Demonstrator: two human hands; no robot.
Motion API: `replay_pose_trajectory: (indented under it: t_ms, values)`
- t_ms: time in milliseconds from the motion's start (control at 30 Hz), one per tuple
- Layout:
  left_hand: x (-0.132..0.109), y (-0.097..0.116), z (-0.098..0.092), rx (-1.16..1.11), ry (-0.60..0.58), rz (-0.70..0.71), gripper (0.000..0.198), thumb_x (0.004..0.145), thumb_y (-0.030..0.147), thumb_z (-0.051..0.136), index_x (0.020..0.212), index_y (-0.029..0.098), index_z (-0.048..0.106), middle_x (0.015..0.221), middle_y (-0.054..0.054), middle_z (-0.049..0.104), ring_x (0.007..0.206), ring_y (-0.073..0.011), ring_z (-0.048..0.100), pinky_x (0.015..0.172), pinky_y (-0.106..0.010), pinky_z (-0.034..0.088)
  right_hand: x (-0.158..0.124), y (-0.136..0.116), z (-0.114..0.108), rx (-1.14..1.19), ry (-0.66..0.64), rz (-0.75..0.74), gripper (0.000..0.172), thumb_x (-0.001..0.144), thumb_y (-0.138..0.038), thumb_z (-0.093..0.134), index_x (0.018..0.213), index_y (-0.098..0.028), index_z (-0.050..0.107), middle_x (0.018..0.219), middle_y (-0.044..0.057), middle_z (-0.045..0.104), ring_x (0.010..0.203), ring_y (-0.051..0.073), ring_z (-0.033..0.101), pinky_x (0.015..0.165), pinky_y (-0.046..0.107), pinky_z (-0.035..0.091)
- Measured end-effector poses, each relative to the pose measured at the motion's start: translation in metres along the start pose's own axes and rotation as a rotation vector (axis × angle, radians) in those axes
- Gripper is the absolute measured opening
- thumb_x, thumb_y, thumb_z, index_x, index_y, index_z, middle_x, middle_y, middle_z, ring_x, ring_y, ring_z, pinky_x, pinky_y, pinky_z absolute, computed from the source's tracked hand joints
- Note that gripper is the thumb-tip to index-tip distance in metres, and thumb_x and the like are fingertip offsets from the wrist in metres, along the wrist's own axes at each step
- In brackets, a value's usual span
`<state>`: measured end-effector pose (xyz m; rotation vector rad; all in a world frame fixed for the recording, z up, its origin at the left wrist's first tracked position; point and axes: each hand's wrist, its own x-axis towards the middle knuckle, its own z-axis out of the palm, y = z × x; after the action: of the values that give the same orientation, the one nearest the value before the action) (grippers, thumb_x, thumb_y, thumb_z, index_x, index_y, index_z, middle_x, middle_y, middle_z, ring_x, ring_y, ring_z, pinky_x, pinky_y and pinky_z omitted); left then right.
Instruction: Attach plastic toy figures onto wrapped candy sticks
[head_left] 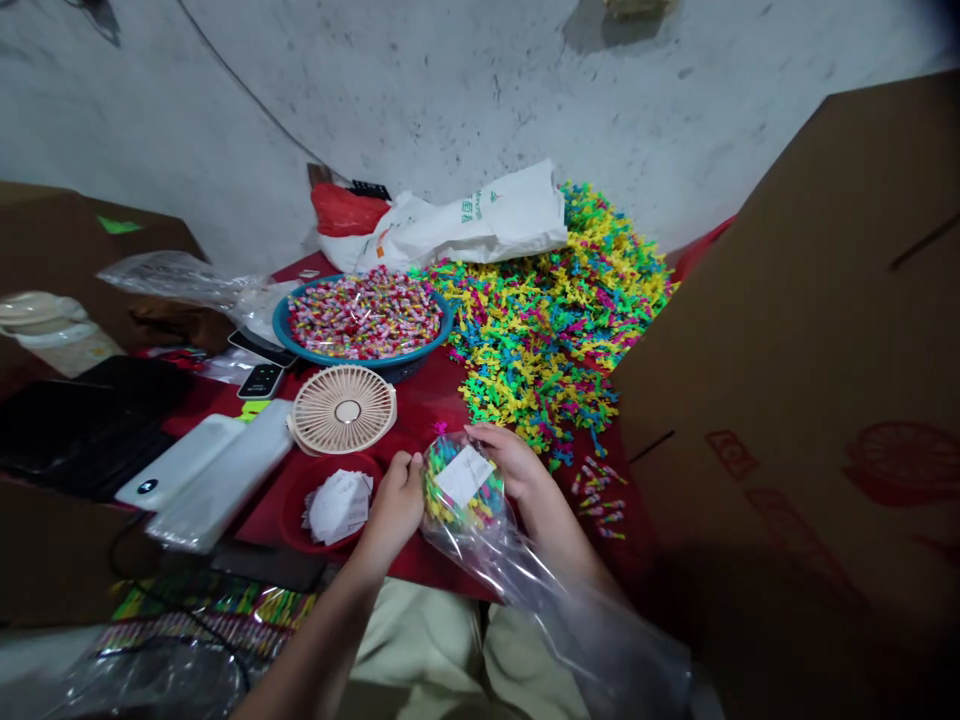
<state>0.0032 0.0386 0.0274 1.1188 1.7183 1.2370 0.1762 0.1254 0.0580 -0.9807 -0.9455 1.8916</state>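
Observation:
Between my two hands, over the table's front edge, is a clear plastic bag (495,545) filled with small yellow, green, blue and pink plastic figures. A white paper slip (465,476) shows on top of them inside it. With curled fingers and the thumb up, my left hand (399,495) grips the bag's left side. My right hand (516,462) closes round its far right side, fingertips partly hidden. The bag's long loose end trails over my right forearm to the lower right. Just beyond my hands lies a big pile of the same loose figures (540,340).
A blue basin (277,325) of small wrapped pieces stands behind a beige fan (347,410). Left of my hands, a red bowl (292,505) holds paper slips. Flat plastic bags (217,490) lie farther left. Small tubes (600,495) lie right. A tall cardboard box (795,350) borders the right.

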Motion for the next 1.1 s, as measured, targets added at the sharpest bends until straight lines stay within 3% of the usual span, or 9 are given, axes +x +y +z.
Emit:
replay_pose_trajectory:
  t_ms: [100, 267, 367, 467, 633, 700, 800, 933, 1100]
  values:
    - [-0.032, -0.001, 0.000, -0.076, -0.005, 0.016, 0.045, 0.098, 0.068, 0.047, 0.079, 0.027, 0.047, 0.070, 0.002, 0.053, 0.067, -0.0215, 0.054, 0.064, -0.031, 0.044, -0.021, -0.002, 0.002, -0.029, 0.013, -0.075, 0.034, 0.061, -0.039, 0.098, 0.069, -0.021, 0.071, 0.074, -0.003, 0.070, 0.065, 0.013, 0.058, 0.065, 0.025, 0.047]
    - [-0.073, 0.013, -0.007, -0.154, 0.063, 0.083, 0.038, 0.098, 0.064, 0.054, 0.086, 0.028, 0.056, 0.070, 0.000, 0.052, 0.064, -0.0225, 0.051, 0.058, -0.032, 0.041, -0.051, -0.010, 0.000, -0.242, 0.095, -0.394, 0.029, 0.067, -0.044, 0.096, 0.068, -0.024, 0.075, 0.113, 0.004, 0.069, 0.106, 0.022, 0.061, 0.088, 0.031, 0.047]
    - [-0.085, 0.023, -0.013, -0.165, 0.044, 0.110, 0.034, 0.098, 0.061, 0.057, 0.088, 0.028, 0.060, 0.071, -0.001, 0.054, 0.067, -0.0243, 0.053, 0.058, -0.033, 0.043, -0.074, -0.007, 0.001, -0.396, 0.203, -0.611, 0.025, 0.079, -0.045, 0.089, 0.072, -0.025, 0.075, 0.110, 0.006, 0.066, 0.109, 0.025, 0.059, 0.095, 0.036, 0.044]
    - [-0.088, 0.028, -0.018, -0.149, -0.018, 0.145, 0.032, 0.099, 0.058, 0.057, 0.088, 0.028, 0.061, 0.074, -0.002, 0.057, 0.072, -0.0247, 0.056, 0.062, -0.033, 0.045, -0.100, 0.005, 0.002, -0.402, 0.260, -0.692, 0.025, 0.088, -0.045, 0.083, 0.078, -0.025, 0.071, 0.094, 0.004, 0.065, 0.095, 0.023, 0.060, 0.091, 0.036, 0.045]
    - [-0.067, 0.028, -0.024, 0.030, -0.090, 0.385, 0.029, 0.101, 0.047, 0.057, 0.083, 0.025, 0.061, 0.081, -0.003, 0.058, 0.077, -0.0222, 0.056, 0.073, -0.032, 0.045, -0.123, 0.032, 0.001, -0.271, 0.393, -0.566, 0.035, 0.092, -0.054, 0.076, 0.080, -0.025, 0.061, 0.065, -0.005, 0.048, 0.060, 0.015, 0.042, 0.059, 0.029, 0.033]
    - [-0.053, 0.026, -0.023, 0.073, -0.079, 0.462, 0.028, 0.101, 0.043, 0.057, 0.081, 0.024, 0.059, 0.082, -0.002, 0.056, 0.078, -0.0211, 0.055, 0.074, -0.032, 0.045, -0.120, 0.038, 0.000, -0.238, 0.455, -0.557, 0.038, 0.089, -0.056, 0.079, 0.079, -0.025, 0.060, 0.065, -0.006, 0.045, 0.059, 0.014, 0.038, 0.057, 0.028, 0.030]
    - [-0.030, 0.023, -0.017, 0.037, -0.043, 0.488, 0.027, 0.100, 0.042, 0.058, 0.080, 0.024, 0.057, 0.085, -0.002, 0.055, 0.082, -0.0211, 0.055, 0.080, -0.032, 0.045, -0.106, 0.036, -0.002, -0.219, 0.479, -0.561, 0.039, 0.084, -0.057, 0.082, 0.077, -0.024, 0.062, 0.070, -0.004, 0.051, 0.066, 0.015, 0.044, 0.063, 0.028, 0.036]
    - [-0.002, 0.021, -0.002, -0.165, -0.016, 0.361, 0.033, 0.090, 0.053, 0.068, 0.079, 0.023, 0.062, 0.096, -0.005, 0.060, 0.095, -0.0224, 0.058, 0.090, -0.032, 0.047, -0.080, 0.023, -0.004, -0.100, 0.434, -0.446, 0.043, 0.070, -0.057, 0.090, 0.073, -0.024, 0.064, 0.075, -0.003, 0.058, 0.073, 0.015, 0.050, 0.071, 0.027, 0.043]
    - [0.021, 0.013, 0.016, -0.277, -0.049, 0.159, 0.046, 0.086, 0.066, 0.065, 0.072, 0.023, 0.052, 0.066, 0.004, 0.049, 0.062, -0.0149, 0.047, 0.061, -0.026, 0.041, -0.050, 0.024, -0.011, -0.016, 0.339, -0.227, 0.050, 0.060, -0.059, 0.092, 0.065, -0.023, 0.058, 0.060, -0.004, 0.058, 0.058, 0.014, 0.051, 0.061, 0.027, 0.043]
